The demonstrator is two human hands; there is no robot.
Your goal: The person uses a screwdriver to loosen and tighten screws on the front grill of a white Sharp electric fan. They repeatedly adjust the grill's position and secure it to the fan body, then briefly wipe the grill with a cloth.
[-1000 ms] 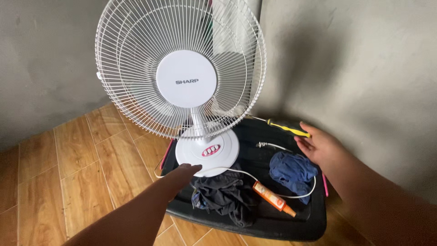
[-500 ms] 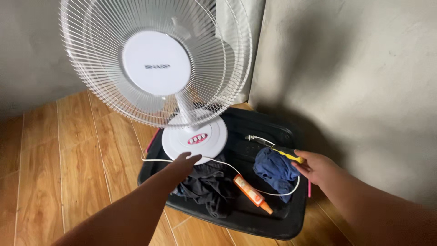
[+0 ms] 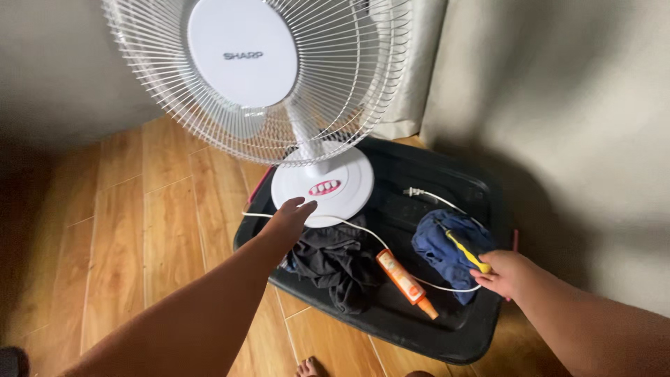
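Observation:
A white table fan [image 3: 269,77] stands on a black plastic lid [image 3: 447,328] lying on the floor. My left hand [image 3: 292,216] reaches out with its fingers on the front rim of the fan's round base [image 3: 328,183]. My right hand [image 3: 506,274] grips a yellow-handled screwdriver [image 3: 466,250] over a crumpled blue cloth [image 3: 443,250]. The fan's white cord [image 3: 380,241] trails across the lid to its plug [image 3: 413,191].
A dark crumpled cloth [image 3: 333,263] and an orange tube [image 3: 405,281] lie on the lid between my hands. Grey walls and a pale curtain [image 3: 408,84] stand behind the fan. Wooden floor planks [image 3: 146,209] stretch to the left. Toes [image 3: 307,368] show at the bottom edge.
My right hand has picked up the yellow screwdriver from the back of the lid and drawn it nearer, over the blue cloth. My left hand has reached the fan's base.

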